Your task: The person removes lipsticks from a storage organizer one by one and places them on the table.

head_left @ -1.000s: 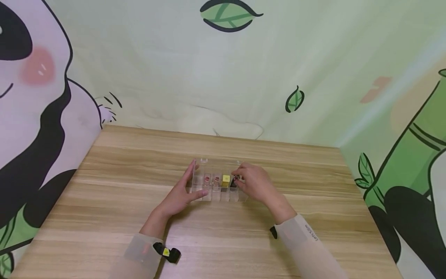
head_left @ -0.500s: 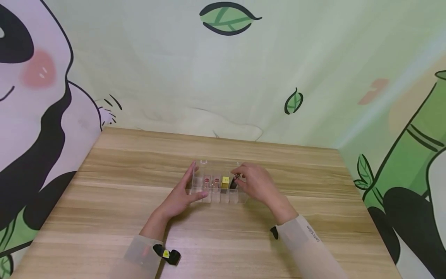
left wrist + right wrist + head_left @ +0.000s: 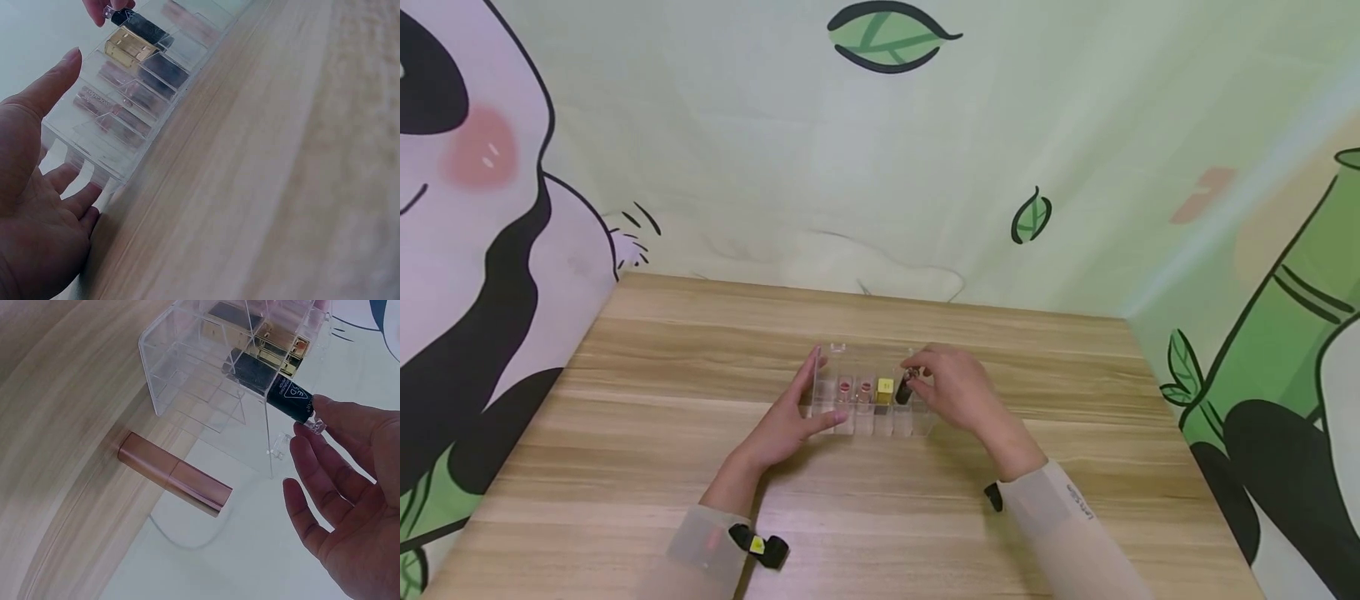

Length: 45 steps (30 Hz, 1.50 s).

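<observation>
Left of the clear acrylic organizer (image 3: 865,400), left hand (image 3: 782,425) lay flat-fingered, bracing its end wall: rigid, light, slippery, probably prone to sliding. At its right end, right hand (image 3: 955,392) pinched the black lipstick tube (image 3: 284,394) by its top, half-seated in a slot; smooth, hard, light, best gripped near the cap.

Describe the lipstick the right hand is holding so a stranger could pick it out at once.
Mid-table stands a clear organizer with a row of lipsticks in its slots. The black lipstick is the one nearest the right hand, which pinches its top. Its neighbours are gold and pinkish; it alone is black, with white lettering on its side.
</observation>
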Motion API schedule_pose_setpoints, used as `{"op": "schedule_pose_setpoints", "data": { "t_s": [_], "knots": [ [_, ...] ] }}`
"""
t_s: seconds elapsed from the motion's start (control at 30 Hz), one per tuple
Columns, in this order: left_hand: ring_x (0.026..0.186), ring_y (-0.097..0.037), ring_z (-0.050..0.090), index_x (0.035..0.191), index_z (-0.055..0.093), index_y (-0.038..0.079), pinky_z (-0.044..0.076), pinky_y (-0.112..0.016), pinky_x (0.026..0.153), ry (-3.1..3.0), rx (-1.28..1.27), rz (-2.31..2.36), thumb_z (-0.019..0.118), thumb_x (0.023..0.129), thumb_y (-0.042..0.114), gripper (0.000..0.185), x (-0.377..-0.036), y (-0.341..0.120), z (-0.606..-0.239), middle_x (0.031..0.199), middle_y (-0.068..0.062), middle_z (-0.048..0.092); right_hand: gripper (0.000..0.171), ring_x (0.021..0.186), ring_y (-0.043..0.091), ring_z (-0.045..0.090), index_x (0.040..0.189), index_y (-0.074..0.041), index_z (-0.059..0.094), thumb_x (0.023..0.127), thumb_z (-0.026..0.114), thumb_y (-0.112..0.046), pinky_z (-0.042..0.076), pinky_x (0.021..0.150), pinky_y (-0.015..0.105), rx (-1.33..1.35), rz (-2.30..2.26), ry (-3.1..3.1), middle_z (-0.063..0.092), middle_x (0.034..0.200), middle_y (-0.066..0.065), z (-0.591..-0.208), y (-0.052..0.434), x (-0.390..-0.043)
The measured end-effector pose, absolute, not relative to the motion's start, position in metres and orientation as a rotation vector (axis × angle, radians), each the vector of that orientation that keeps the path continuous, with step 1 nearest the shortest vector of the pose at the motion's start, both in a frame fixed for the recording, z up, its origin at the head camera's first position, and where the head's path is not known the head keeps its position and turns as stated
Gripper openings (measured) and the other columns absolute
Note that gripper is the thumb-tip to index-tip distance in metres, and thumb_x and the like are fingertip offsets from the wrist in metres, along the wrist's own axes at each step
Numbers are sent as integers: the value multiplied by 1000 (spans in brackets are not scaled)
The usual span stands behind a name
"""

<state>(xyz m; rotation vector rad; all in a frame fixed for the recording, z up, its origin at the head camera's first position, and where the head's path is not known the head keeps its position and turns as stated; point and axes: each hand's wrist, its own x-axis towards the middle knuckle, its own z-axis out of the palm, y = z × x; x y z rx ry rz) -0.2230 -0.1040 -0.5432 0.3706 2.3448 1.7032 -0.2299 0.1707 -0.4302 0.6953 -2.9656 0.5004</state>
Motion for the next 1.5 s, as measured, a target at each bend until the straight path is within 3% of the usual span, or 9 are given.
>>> {"op": "schedule_pose_setpoints", "data": {
  "t_s": [0.5,0.93,1.17,1.5],
  "knots": [
    [162,-32,14,159,-1,58,6,-65,128,2345,346,1688,83,86,44,112,-222,-104,-541,174,9,18,26,96,22,70,121,-13,76,95,75,-16,61,82,39,665,548,-2977,75,112,6,-425,173,-229],
    [161,-34,14,163,0,50,6,-66,128,2338,364,1707,82,88,40,112,-224,-103,-543,174,4,20,27,98,21,72,123,-10,76,97,74,-14,60,84,41,652,680,-2943,73,114,6,-418,176,-227],
    [161,-35,14,163,2,51,5,-66,128,2314,367,1733,83,88,36,112,-224,-104,-543,174,2,21,26,97,21,72,122,-9,76,97,74,-13,59,78,38,651,722,-2908,73,111,6,-412,180,-227],
    [161,-35,15,166,2,42,5,-66,128,2308,374,1740,82,89,36,112,-224,-103,-544,174,2,21,26,98,22,72,121,-8,77,96,75,-14,58,77,39,635,717,-2864,73,112,6,-399,184,-226]
  ]
}}
